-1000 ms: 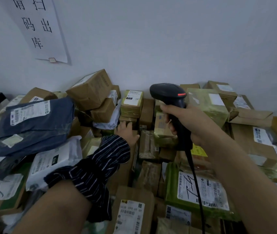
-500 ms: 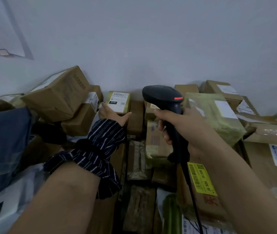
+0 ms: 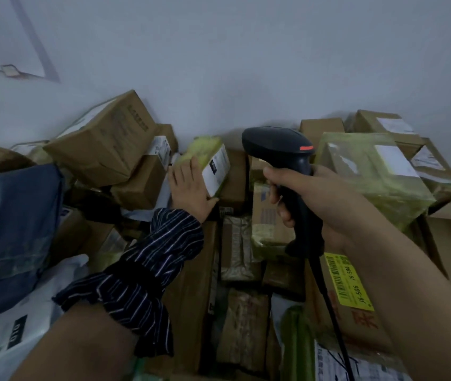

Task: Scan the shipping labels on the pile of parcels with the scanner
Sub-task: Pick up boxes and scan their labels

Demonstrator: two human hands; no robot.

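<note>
My right hand [image 3: 315, 199] grips the handle of a black barcode scanner [image 3: 279, 145] with a red stripe, its cable trailing down to the bottom edge. The scanner head points toward the back of the pile of parcels. My left hand [image 3: 191, 188], in a striped sleeve, holds a small yellow-green taped parcel [image 3: 207, 160] at the back centre, tilted up on its edge with its white shipping label [image 3: 216, 171] facing right. Thumb and palm wrap its near side.
Cardboard boxes [image 3: 106, 141] are stacked against the white wall at left. A dark blue bag parcel [image 3: 12, 221] lies far left, a large yellow-green wrapped box [image 3: 370, 174] at right, and a box with a yellow sticker [image 3: 348, 281] below the scanner.
My left hand reached the small yellow-green parcel, took hold and tipped it onto its edge. The view shifted right and closer. The scanner stayed roughly in place.
</note>
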